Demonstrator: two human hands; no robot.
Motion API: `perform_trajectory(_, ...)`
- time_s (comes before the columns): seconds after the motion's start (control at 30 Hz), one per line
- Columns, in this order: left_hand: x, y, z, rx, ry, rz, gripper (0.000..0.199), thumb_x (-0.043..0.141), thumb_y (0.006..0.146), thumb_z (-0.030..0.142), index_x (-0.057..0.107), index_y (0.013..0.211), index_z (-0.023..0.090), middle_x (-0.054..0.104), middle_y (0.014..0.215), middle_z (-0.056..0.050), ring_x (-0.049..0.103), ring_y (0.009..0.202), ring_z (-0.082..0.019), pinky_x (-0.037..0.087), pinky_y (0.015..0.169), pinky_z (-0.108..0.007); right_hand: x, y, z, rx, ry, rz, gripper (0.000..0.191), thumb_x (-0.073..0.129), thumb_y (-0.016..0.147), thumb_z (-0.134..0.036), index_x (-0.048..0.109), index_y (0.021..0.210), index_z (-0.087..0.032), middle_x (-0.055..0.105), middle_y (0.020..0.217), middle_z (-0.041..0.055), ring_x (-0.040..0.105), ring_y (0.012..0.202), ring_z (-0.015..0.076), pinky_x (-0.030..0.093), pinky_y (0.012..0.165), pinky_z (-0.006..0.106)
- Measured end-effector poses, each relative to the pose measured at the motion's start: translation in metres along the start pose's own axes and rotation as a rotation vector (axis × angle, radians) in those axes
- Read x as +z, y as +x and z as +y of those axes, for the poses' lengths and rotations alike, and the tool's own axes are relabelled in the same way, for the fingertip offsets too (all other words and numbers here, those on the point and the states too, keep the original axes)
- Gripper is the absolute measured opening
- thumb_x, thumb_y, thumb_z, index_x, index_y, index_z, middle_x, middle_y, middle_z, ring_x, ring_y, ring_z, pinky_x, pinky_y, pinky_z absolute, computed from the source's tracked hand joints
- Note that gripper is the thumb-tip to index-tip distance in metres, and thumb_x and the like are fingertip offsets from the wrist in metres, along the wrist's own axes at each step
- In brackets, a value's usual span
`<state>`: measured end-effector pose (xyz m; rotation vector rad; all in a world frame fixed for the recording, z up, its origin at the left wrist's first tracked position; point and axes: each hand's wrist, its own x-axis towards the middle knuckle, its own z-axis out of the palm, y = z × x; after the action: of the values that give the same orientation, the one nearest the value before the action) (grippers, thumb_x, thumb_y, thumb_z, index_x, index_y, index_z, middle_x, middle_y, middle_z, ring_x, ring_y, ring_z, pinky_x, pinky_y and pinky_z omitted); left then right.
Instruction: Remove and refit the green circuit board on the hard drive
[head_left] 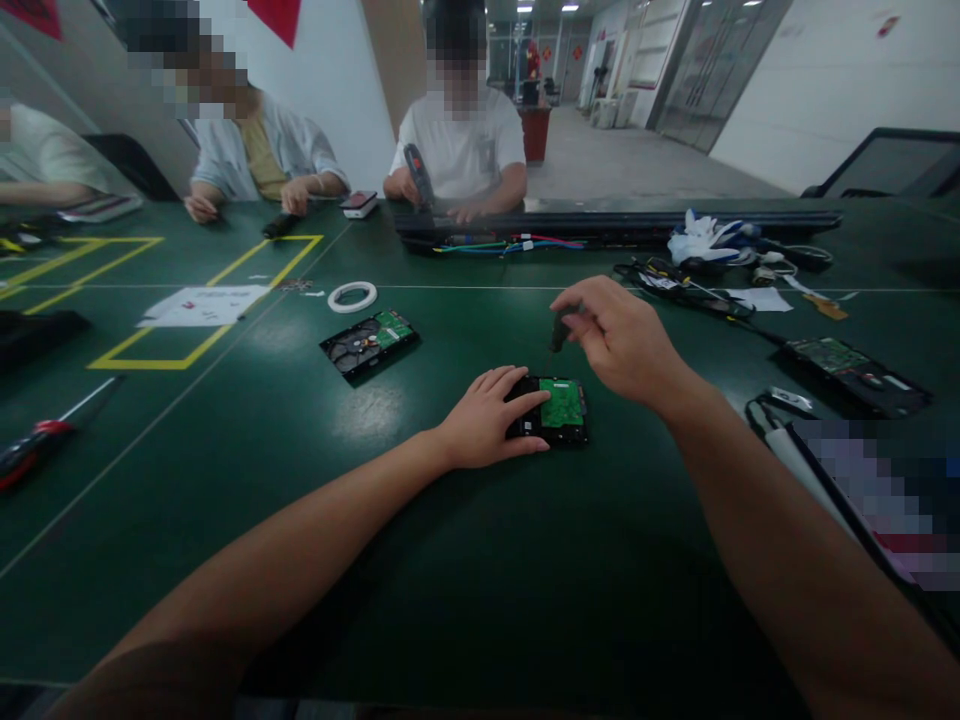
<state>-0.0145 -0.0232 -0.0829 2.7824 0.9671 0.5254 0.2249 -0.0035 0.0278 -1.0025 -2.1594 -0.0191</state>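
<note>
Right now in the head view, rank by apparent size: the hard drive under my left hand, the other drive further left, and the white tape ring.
1 and 2. Far drive and held drive: look alike, unranked.
3. Tape ring, smallest, though farthest away.

One head camera looks forward and down across the green table [465, 600]. Both forearms run in from the bottom edge. The hands sit near centre frame, close below the lens, while people seated opposite fill the top.

bare green table [525, 560] near side, second hard drive [369, 343] left, cables [675, 285] right
</note>
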Motion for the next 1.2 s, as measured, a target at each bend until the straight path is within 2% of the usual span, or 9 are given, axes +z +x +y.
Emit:
perform_trajectory(0.2,-0.0006,-0.0007,0.0006,-0.005,0.01,-0.001,0.076,0.062,0.097,0.074,0.053,0.157,0.029,0.036,0.17,-0.016,0.035,0.157,-0.042,0.033,0.126,-0.065,-0.0005,-0.0016,-0.0002,0.015,0.045,-0.037,0.034,0.048,0.095,-0.009,0.069,0.118,-0.023,0.074,0.115,0.0093,0.069,0.099,0.0263,0.053,0.092,0.044)
perform_trajectory(0.33,-0.0002,-0.0004,0.0004,-0.002,0.013,0.0,0.077,0.062,0.096,0.074,0.054,0.157,0.028,0.036,0.17,-0.017,0.035,0.157,-0.042,0.033,0.126,-0.064,0.0003,-0.0016,-0.0013,0.019,0.045,-0.046,0.034,0.048,0.098,-0.011,0.069,0.123,-0.022,0.073,0.115,0.0097,0.069,0.099,0.0262,0.053,0.091,0.043)
perform_trajectory(0.53,0.0012,-0.0001,-0.0004,0.003,0.009,-0.004,0.076,0.06,0.097,0.075,0.053,0.157,0.029,0.034,0.171,-0.017,0.034,0.157,-0.042,0.032,0.126,-0.065,0.0017,-0.0008,-0.001,0.045,-0.043,0.006,0.019,0.064,0.1,-0.032,0.071,0.115,-0.023,0.069,0.106,0.01,0.065,0.095,0.0273,0.051,0.087,0.042)
perform_trajectory(0.67,0.0014,-0.0001,0.0001,-0.003,0.0,0.002,0.076,0.061,0.096,0.075,0.054,0.156,0.028,0.035,0.171,-0.017,0.033,0.158,-0.043,0.032,0.126,-0.066,0.0053,-0.0028,-0.0029,0.094,-0.108,0.043,0.029,0.069,0.099,-0.05,0.073,0.109,-0.024,0.068,0.1,0.0084,0.063,0.085,0.0246,0.051,0.081,0.039)
perform_trajectory(0.8,0.0011,0.0,0.0004,-0.002,-0.006,0.002,0.076,0.063,0.096,0.073,0.054,0.156,0.028,0.034,0.171,-0.017,0.034,0.157,-0.043,0.032,0.126,-0.066,0.0091,-0.0045,-0.0051,0.119,-0.197,0.091,0.037,0.062,0.102,-0.056,0.075,0.114,-0.024,0.07,0.1,0.009,0.064,0.086,0.0256,0.051,0.08,0.041)
perform_trajectory(0.9,0.0006,0.0002,0.0003,0.001,-0.008,-0.006,0.076,0.062,0.096,0.073,0.053,0.157,0.028,0.034,0.172,-0.017,0.033,0.158,-0.043,0.032,0.126,-0.066,0.0082,-0.0042,-0.0045,0.113,-0.197,0.11,0.034,0.061,0.103,-0.049,0.077,0.115,-0.023,0.071,0.101,0.0106,0.067,0.089,0.0278,0.053,0.082,0.044)
perform_trajectory(1.0,-0.0005,0.0004,0.001,-0.008,-0.023,-0.005,0.076,0.063,0.096,0.074,0.053,0.156,0.03,0.035,0.171,-0.016,0.034,0.157,-0.044,0.032,0.126,-0.067,0.0055,-0.0032,-0.002,0.077,-0.148,0.092,0.026,0.059,0.103,-0.035,0.077,0.117,-0.023,0.075,0.108,0.0119,0.07,0.1,0.0307,0.056,0.09,0.048)
perform_trajectory(1.1,-0.0018,0.0004,0.0023,-0.012,-0.023,-0.005,0.074,0.063,0.096,0.073,0.054,0.156,0.03,0.036,0.171,-0.015,0.034,0.157,-0.043,0.032,0.126,-0.066,0.0039,-0.0024,-0.0015,0.044,-0.077,0.054,0.031,0.053,0.102,-0.022,0.074,0.124,-0.023,0.076,0.123,0.0124,0.07,0.116,0.032,0.054,0.101,0.051)
perform_trajectory(1.2,-0.0022,0.0003,0.0028,-0.014,-0.016,-0.01,0.074,0.063,0.096,0.072,0.054,0.156,0.029,0.035,0.171,-0.016,0.034,0.157,-0.043,0.032,0.126,-0.066,0.0038,-0.002,-0.0046,0.058,-0.038,0.031,0.034,0.049,0.102,-0.019,0.071,0.127,-0.02,0.075,0.131,0.0134,0.07,0.121,0.032,0.053,0.105,0.052)
